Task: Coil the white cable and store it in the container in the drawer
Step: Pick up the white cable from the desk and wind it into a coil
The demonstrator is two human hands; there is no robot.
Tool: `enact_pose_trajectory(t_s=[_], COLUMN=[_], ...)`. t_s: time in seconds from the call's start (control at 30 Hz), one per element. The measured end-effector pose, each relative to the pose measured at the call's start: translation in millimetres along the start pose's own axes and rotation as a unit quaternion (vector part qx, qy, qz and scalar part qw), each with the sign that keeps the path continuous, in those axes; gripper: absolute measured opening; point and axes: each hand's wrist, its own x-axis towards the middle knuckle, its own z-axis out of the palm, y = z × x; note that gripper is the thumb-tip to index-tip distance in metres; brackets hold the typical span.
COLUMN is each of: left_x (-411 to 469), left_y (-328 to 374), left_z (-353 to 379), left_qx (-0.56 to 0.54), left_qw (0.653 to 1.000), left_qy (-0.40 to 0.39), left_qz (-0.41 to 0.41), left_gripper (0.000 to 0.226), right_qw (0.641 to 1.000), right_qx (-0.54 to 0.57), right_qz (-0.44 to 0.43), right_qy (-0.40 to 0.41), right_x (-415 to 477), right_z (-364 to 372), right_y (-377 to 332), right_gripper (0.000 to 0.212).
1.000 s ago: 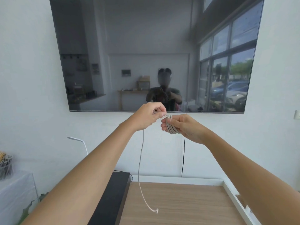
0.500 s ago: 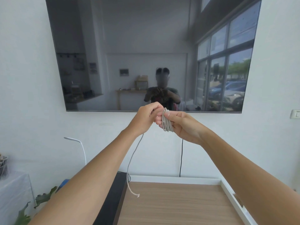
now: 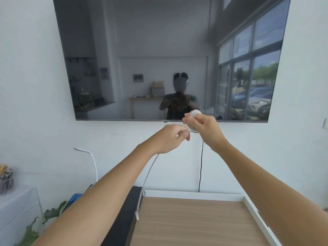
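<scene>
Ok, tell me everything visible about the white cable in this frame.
The thin white cable looks round and flexible. Most of it is wound into a small bundle of several loops, pinched in the right hand in front of the wall screen's lower edge. One strand runs to the closed left hand; its loose tail hangs below, blurred, ending near the dark bar beside the wooden top.

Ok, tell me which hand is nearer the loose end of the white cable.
Left. The left hand pinches the strand that drops from it to the loose end, which dangles by the black speaker. The right hand is higher and further right, gripping the coil.
</scene>
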Motion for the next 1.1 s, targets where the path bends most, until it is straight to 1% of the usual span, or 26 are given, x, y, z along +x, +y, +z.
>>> enact_pose_trajectory(t_s=[0.03, 0.1, 0.17, 0.23, 0.27, 0.37, 0.5, 0.63, 0.73, 0.8, 0.83, 0.9, 0.97, 1.0, 1.03, 1.1], left_x=[2, 7, 8, 10, 11, 16, 19, 20, 19, 19, 19, 17, 12, 9, 8, 9], left_y=[1, -2, -7, -12, -14, -16, -12, -16, -15, -12, -10, -8, -6, -4, -3, -3], left_z=[-5, -16, -21, -22, -23, -23, -20, -19, -17, -11, -5, 8, 20, 24, 25, 17], left_qx=[0.002, 0.012, 0.009, -0.020, -0.036, -0.071, -0.101, -0.065, -0.072, -0.121, -0.139, -0.109, -0.072, -0.070, -0.067, -0.040], left_qw=[1.000, 0.999, 0.998, 0.996, 0.994, 0.991, 0.988, 0.990, 0.986, 0.982, 0.981, 0.989, 0.995, 0.996, 0.997, 0.999], left_qy=[0.019, 0.046, 0.065, 0.091, 0.104, 0.116, 0.112, 0.123, 0.145, 0.144, 0.133, 0.086, 0.030, 0.011, 0.000, -0.008], left_qz=[0.009, 0.012, 0.011, 0.005, 0.004, 0.015, 0.029, 0.030, 0.037, 0.022, -0.004, -0.059, -0.062, -0.051, -0.039, -0.017], left_gripper=[0.027, 0.027, 0.026, 0.022, 0.021, 0.015, 0.014, 0.014, 0.017, 0.022, 0.027, 0.029, 0.033, 0.034, 0.033, 0.030], right_qw=[0.999, 0.991, 0.977, 0.969, 0.965, 0.958, 0.949, 0.944, 0.924, 0.908, 0.906, 0.908, 0.915, 0.928, 0.948, 0.986], right_qx=[-0.014, 0.014, 0.048, 0.077, 0.096, 0.137, 0.197, 0.223, 0.274, 0.317, 0.333, 0.366, 0.380, 0.357, 0.307, 0.163], right_qz=[-0.001, 0.011, 0.056, 0.098, 0.113, 0.123, 0.126, 0.119, 0.120, 0.105, 0.093, 0.077, 0.069, 0.063, 0.054, 0.029], right_qy=[-0.039, -0.134, -0.199, -0.215, -0.217, -0.220, -0.209, -0.212, -0.237, -0.254, -0.246, -0.191, -0.118, -0.088, -0.062, -0.029], right_x=[-3, -7, -8, -6, -6, -7, -10, -12, -15, -17, -17, -14, -8, -5, -2, 1], right_z=[-2, -4, -6, -12, -14, -17, -15, -16, -12, -4, 1, 11, 14, 13, 11, 6], right_y=[3, 7, 9, 12, 14, 15, 14, 11, 3, -7, -12, -21, -23, -22, -20, -13], right_gripper=[0.034, 0.045, 0.041, 0.028, 0.025, 0.026, 0.025, 0.024, 0.025, 0.026, 0.027, 0.028, 0.030, 0.028, 0.024, 0.017])
